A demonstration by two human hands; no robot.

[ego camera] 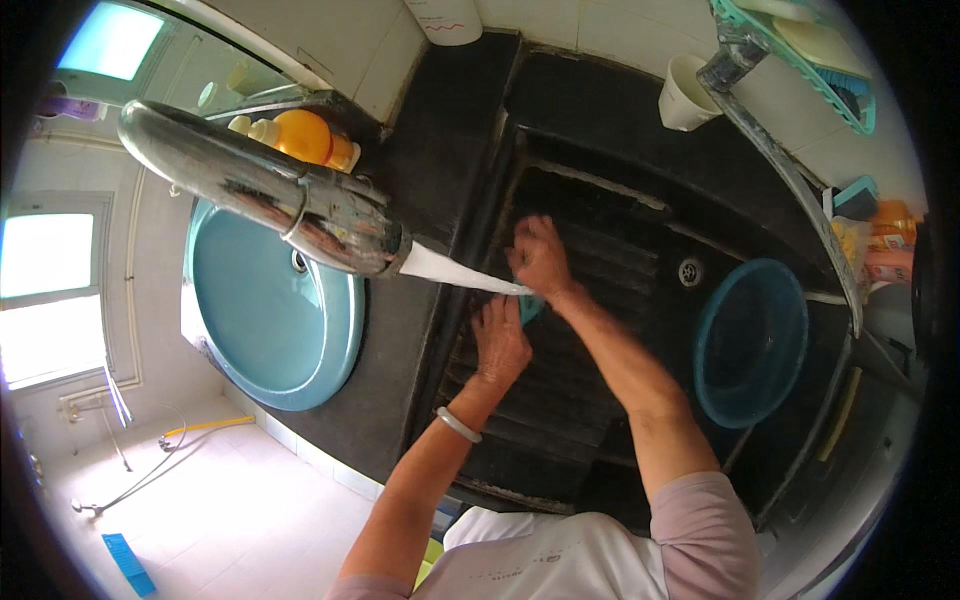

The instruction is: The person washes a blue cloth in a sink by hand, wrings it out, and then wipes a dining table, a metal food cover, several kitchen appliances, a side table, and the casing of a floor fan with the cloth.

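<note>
Water (457,270) pours from the metal faucet (300,210) into the black washing basin with a ridged floor (555,390). My left hand (501,341), below a pale bangle (459,424), rests with its fingertips against a small teal thing (529,307) just under the end of the stream. What the teal thing is cannot be made out. My right hand (538,255) is beside the stream, its fingers curled and blurred; whether it holds anything is hidden.
A blue plastic basin (750,345) stands right of the drain (690,273). To the left is a light-blue oval washbasin (262,315). A white cup (684,94), a teal rack (806,64) and a long metal faucet arm (795,180) lie at the upper right.
</note>
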